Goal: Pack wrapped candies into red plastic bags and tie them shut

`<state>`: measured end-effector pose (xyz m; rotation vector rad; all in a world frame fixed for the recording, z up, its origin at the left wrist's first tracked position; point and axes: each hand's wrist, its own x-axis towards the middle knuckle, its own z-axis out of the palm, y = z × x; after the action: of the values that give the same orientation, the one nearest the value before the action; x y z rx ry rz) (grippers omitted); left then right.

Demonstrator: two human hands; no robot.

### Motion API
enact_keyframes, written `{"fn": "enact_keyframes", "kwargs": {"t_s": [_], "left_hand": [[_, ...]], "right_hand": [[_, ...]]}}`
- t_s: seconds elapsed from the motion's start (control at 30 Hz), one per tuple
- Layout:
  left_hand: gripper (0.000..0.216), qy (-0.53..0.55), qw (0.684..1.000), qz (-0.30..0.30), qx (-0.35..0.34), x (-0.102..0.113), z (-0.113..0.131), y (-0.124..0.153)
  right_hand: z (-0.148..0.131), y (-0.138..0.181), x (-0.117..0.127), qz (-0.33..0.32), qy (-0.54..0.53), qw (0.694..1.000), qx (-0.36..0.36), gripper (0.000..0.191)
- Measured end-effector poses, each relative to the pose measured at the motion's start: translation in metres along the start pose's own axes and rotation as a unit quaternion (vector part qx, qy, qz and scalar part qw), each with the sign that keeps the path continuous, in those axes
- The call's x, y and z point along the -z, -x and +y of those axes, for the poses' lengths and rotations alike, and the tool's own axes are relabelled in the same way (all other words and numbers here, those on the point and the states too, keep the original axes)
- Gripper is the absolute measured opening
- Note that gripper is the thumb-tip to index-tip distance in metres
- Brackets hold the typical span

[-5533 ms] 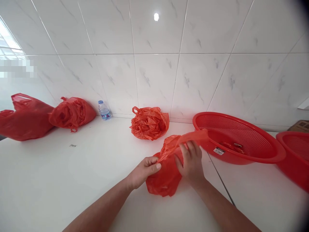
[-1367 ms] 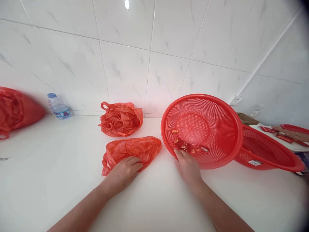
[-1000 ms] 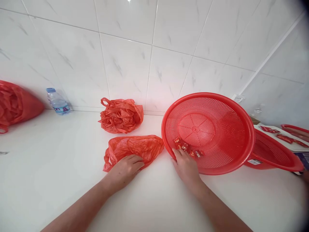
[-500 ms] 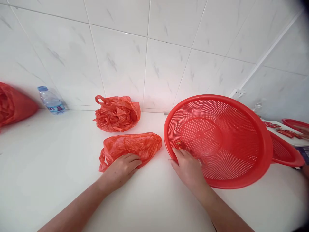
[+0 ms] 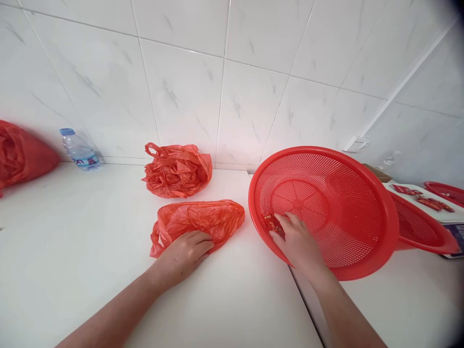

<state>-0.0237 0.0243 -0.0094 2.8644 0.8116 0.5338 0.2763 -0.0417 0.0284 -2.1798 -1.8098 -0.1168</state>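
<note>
My left hand (image 5: 185,251) lies over the near edge of a thin red plastic bag (image 5: 206,215), its fingers curled together on the film; the fingertips are partly hidden. The bag rests on its side on the white table. At the right, my right hand (image 5: 299,239) reaches over the near rim of a large red mesh basket (image 5: 362,193), which is tilted toward me. Its thumb and fingers are apart beside small red wrapped packets (image 5: 273,224) at the basket's lower left. The hand covers part of them.
A crumpled red plastic bag (image 5: 177,171) sits behind, near the tiled wall. Leftward stand a water bottle (image 5: 81,152) and a red bundle (image 5: 25,154). Beyond the basket are another red basket (image 5: 416,224) and a white surface with red packets (image 5: 435,204). A dark seam (image 5: 306,304) crosses the tabletop.
My right hand has moved right and deeper into the basket, uncovering more of the packets. The basket has shifted slightly. My left hand stays on the bag.
</note>
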Motion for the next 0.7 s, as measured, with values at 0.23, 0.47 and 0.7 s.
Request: {"fn": "enact_keyframes", "kwargs": {"t_s": [0.23,0.47,0.7], "left_hand": [[0.03,0.01,1.0,0.004,-0.002,-0.001,-0.002,0.002],[0.032,0.011,0.998,0.057,0.002,0.003,0.005,-0.001],[0.049,0.26,0.95,0.102,0.14,0.007,0.039,-0.058]], "right_hand": [[0.029,-0.002,-0.001,-0.094,-0.015,0.993,-0.065,0.063],[0.026,0.002,-0.016,-0.033,-0.014,0.998,-0.052,0.061],[0.026,0.001,-0.019,-0.043,-0.069,0.996,-0.038,0.051]]}}
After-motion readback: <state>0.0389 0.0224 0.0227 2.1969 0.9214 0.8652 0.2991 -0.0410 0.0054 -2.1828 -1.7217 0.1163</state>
